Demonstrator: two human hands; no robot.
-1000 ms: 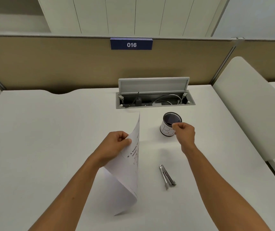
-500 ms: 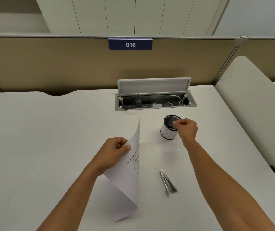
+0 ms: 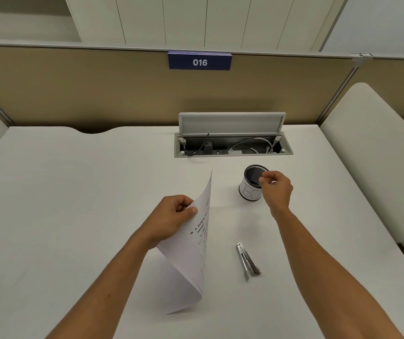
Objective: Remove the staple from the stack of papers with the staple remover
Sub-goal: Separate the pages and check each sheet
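Observation:
My left hand (image 3: 171,217) grips the stack of papers (image 3: 192,250) by its upper edge, lifting it so the sheets curl up off the white desk. My right hand (image 3: 275,189) hovers over the rim of a small white cup with a dark inside (image 3: 251,183), thumb and fingertips pinched together; whether a staple sits between them is too small to tell. The metal staple remover (image 3: 247,260) lies flat on the desk between my forearms, untouched.
An open cable tray with plugs and wires (image 3: 232,145) is set into the desk behind the cup. A tan partition with a blue sign reading 016 (image 3: 199,61) closes the far side. A white side panel (image 3: 372,155) stands at the right.
My right hand stayed pinched above the cup, shifting slightly along its rim. The papers and staple remover kept their places; the view tilted a little.

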